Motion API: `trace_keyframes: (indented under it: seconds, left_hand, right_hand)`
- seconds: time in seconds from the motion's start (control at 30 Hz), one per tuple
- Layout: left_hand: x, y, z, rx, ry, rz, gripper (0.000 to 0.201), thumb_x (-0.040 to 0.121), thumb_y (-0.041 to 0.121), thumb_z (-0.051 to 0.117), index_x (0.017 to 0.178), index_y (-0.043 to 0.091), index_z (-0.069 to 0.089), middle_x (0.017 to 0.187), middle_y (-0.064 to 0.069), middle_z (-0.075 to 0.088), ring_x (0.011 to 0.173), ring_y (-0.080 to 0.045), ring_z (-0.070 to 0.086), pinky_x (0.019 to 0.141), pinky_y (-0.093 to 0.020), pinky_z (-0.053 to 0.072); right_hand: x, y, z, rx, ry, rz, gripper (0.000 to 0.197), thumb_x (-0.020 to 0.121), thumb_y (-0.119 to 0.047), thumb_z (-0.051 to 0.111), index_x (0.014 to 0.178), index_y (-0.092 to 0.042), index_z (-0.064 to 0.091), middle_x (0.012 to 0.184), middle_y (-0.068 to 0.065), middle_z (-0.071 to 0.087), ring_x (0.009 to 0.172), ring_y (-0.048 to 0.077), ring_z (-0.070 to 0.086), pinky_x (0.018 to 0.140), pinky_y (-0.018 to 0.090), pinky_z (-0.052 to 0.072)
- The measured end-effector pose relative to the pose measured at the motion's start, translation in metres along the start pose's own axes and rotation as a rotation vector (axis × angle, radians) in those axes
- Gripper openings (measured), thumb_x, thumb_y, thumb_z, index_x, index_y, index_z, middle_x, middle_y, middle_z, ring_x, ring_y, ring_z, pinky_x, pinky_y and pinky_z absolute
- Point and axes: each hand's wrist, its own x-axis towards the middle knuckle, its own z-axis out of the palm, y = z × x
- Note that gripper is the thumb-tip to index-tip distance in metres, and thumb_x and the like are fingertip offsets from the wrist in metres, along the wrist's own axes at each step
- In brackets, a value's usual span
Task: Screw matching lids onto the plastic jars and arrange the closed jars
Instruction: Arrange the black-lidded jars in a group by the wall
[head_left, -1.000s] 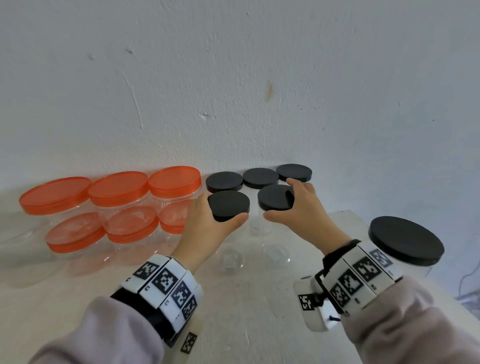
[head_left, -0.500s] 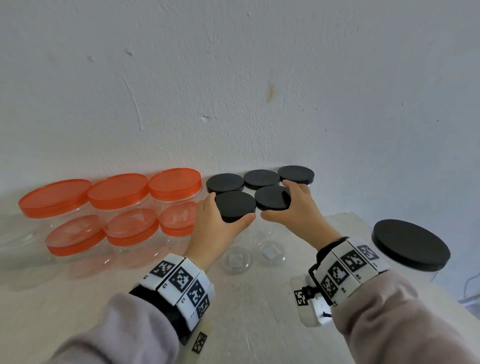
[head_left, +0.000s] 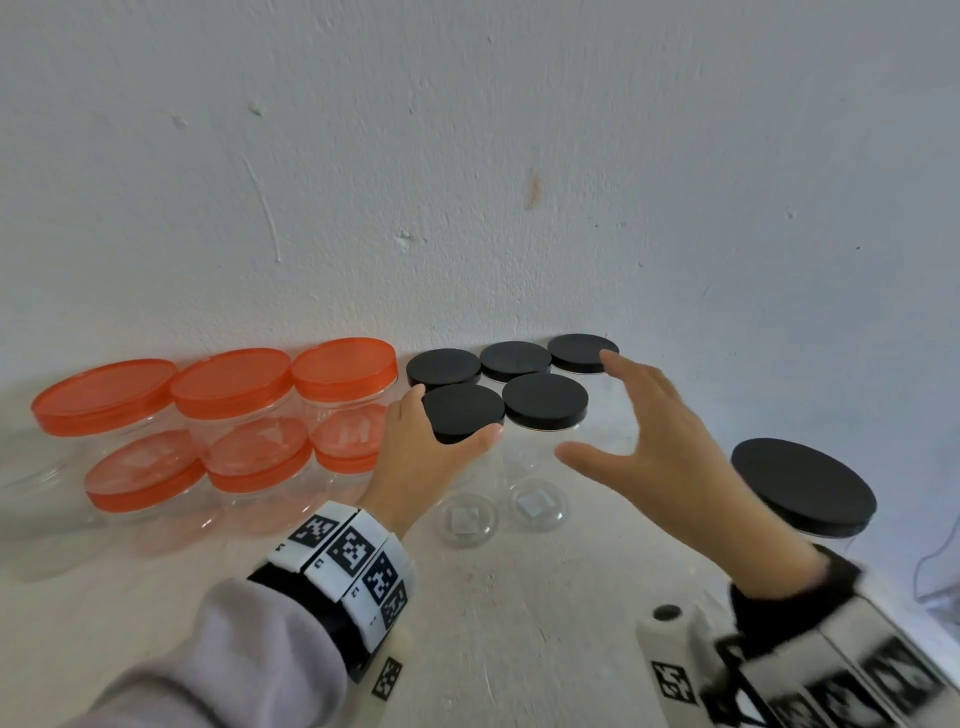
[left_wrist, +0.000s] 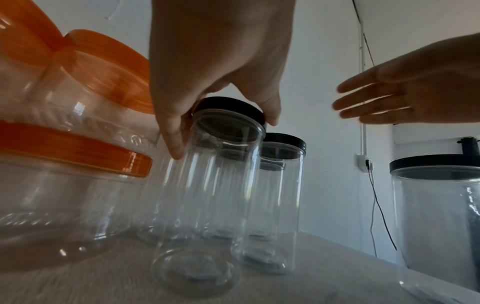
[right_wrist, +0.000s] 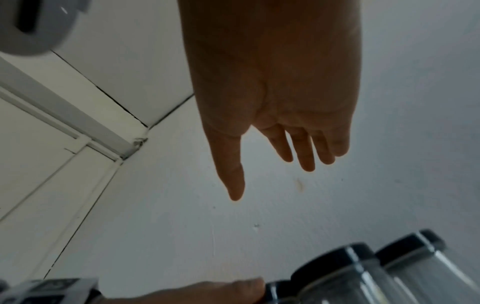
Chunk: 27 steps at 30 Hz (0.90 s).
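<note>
My left hand grips the black lid of a tall clear jar in the front row, thumb on the near edge and fingers on the left side. The jar leans a little in the left wrist view. Beside it stands another black-lidded tall jar, with three more behind against the wall. My right hand hovers open above and to the right of that second front jar, fingers spread, holding nothing.
Orange-lidded wide jars are stacked in two tiers at the left along the wall. A larger black-lidded jar stands near the table's right edge. A cable hangs down the far wall.
My right hand has let go of the second front jar's lid and lifted back to the right, fingers opening. The left hand keeps its grip on its jar's lid.
</note>
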Motion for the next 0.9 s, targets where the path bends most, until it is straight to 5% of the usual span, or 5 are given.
trace_keyframes:
  seconds: [0.1,0.33,0.43,0.7,0.9]
  left_hand:
    - [0.000,-0.002,-0.001,0.019,-0.012,0.017,0.098,0.072,0.056,0.073,0.147,0.012,0.027,0.142,-0.003,0.040,0.130,-0.019,0.040,0.104,-0.033,0.039]
    - [-0.003,-0.004,-0.003,0.045,-0.024,0.032,0.098,0.075,0.058,0.069,0.149,0.012,0.024,0.145,-0.003,0.036,0.131,-0.016,0.037,0.103,-0.030,0.037]
    - [-0.002,-0.002,-0.003,0.054,-0.028,0.029,0.097,0.075,0.057,0.069,0.148,0.011,0.026,0.143,-0.004,0.038,0.130,-0.018,0.039,0.106,-0.036,0.039]
    - [-0.003,-0.001,-0.003,0.083,-0.048,0.024,0.098,0.076,0.054,0.071,0.149,0.013,0.022,0.142,-0.002,0.035,0.127,-0.014,0.036,0.092,-0.021,0.030]
    - [-0.004,-0.005,-0.004,0.111,-0.081,0.040,0.099,0.077,0.049,0.072,0.151,0.015,0.015,0.148,-0.002,0.030,0.127,-0.009,0.033,0.096,-0.017,0.026]
  right_hand:
    - [-0.027,0.003,-0.031,-0.109,0.015,-0.012,0.086,0.071,-0.058,0.059,0.148,-0.033,0.028,0.133,-0.026,0.030,0.109,-0.010,0.029,0.090,0.015,0.026]
    - [-0.044,0.047,-0.073,-0.292,0.019,0.295,0.082,0.077,-0.049,0.070,0.147,-0.030,0.033,0.145,-0.005,0.033,0.133,0.021,0.031,0.107,0.041,0.032]
    - [-0.047,0.062,-0.076,-0.251,-0.012,0.367,0.086,0.072,-0.047,0.075,0.146,-0.032,0.033,0.141,-0.002,0.036,0.124,0.022,0.039,0.099,0.039,0.037]
    - [-0.007,0.076,-0.060,-0.224,0.014,0.359,0.084,0.072,-0.043,0.077,0.144,-0.022,0.038,0.131,0.006,0.040,0.100,0.016,0.039,0.061,0.018,0.032]
    - [0.046,0.078,-0.029,-0.155,0.040,0.276,0.082,0.073,-0.041,0.078,0.142,-0.017,0.041,0.127,0.006,0.040,0.104,0.016,0.037,0.076,0.025,0.032]
